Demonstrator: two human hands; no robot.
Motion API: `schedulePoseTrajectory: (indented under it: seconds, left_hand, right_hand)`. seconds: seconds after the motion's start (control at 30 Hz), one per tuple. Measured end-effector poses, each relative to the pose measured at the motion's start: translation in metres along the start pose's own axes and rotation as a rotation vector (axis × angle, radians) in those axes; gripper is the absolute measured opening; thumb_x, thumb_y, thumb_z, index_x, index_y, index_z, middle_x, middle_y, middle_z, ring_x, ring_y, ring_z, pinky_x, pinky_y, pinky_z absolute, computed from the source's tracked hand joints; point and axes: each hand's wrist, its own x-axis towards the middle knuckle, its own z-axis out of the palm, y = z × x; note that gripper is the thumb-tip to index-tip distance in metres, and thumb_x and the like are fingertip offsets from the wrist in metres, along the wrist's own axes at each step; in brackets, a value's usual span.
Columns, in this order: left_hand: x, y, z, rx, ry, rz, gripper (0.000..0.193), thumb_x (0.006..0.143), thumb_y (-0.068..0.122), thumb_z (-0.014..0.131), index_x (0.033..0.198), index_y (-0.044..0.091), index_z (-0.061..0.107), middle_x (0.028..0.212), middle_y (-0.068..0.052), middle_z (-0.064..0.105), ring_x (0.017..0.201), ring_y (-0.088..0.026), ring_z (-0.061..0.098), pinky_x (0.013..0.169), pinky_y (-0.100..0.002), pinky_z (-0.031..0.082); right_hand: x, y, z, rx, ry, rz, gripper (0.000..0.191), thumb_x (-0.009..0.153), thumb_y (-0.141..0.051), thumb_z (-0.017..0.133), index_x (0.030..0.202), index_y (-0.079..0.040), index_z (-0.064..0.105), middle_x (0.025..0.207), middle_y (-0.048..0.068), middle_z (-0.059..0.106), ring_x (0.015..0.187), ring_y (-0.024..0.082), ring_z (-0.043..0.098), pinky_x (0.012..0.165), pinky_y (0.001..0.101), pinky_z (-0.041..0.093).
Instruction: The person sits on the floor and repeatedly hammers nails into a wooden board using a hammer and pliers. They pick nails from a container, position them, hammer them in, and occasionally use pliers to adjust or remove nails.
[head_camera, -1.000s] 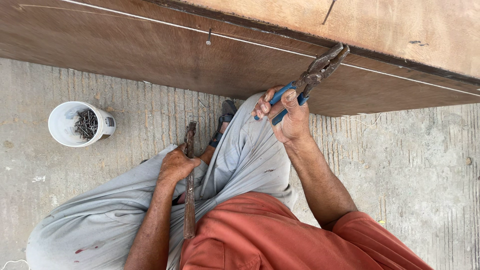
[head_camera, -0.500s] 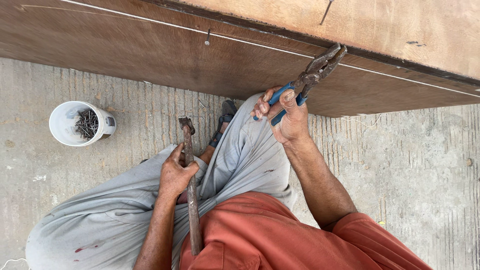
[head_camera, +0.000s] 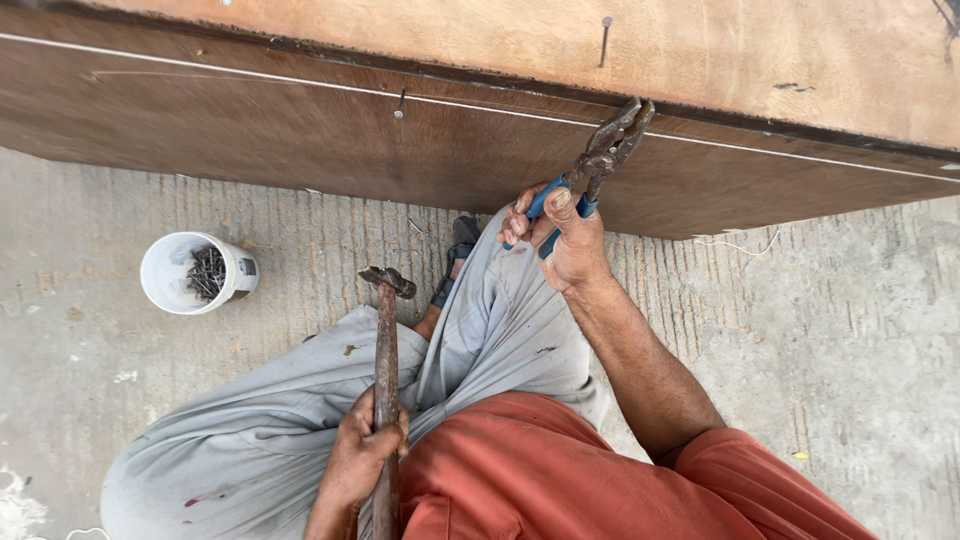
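Note:
My right hand (head_camera: 562, 235) grips the blue handles of rusty pliers (head_camera: 600, 158), whose jaws rest against the edge of a brown plywood board (head_camera: 300, 130). My left hand (head_camera: 362, 455) holds the shaft of a rusty hammer (head_camera: 386, 350), head up over my grey trouser leg. A bent nail (head_camera: 400, 101) sticks out of the board by a white string line. Another nail (head_camera: 604, 38) stands in the lighter upper board (head_camera: 700, 50).
A white cup (head_camera: 195, 272) holding several dark nails stands on the concrete floor (head_camera: 860, 330) to my left. My sandalled foot (head_camera: 456, 255) pokes out under the board's edge. A loose thread lies on the floor at right.
My left hand has slid down the hammer shaft toward my body, so the hammer head now stands farther above it. My right hand with the pliers stays at the board.

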Motion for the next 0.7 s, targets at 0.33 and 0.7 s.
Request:
schedulePoseTrajectory:
  seconds: [0.33, 0.7]
  left_hand:
    - [-0.018, 0.193, 0.008, 0.587, -0.12, 0.447, 0.04, 0.101, 0.031, 0.057, 0.126, 0.0, 0.053, 0.07, -0.001, 0.059, 0.054, -0.009, 0.054, 0.047, -0.027, 0.049]
    - [-0.014, 0.291, 0.042, 0.749, -0.125, 0.399, 0.059, 0.101, 0.038, 0.046, 0.149, 0.005, 0.042, 0.058, -0.001, 0.057, 0.049, -0.01, 0.059, 0.043, -0.03, 0.05]
  right_hand:
    - [0.01, 0.012, 0.003, 0.055, -0.017, -0.02, 0.06, 0.084, -0.054, 0.084, 0.096, 0.001, 0.064, 0.079, 0.012, 0.063, 0.079, 0.026, 0.061, 0.075, 0.0441, 0.053]
    - [0.009, 0.014, 0.002, 0.011, 0.014, -0.004, 0.061, 0.082, -0.058, 0.083, 0.095, -0.001, 0.065, 0.078, 0.011, 0.064, 0.077, 0.025, 0.064, 0.075, 0.0448, 0.056]
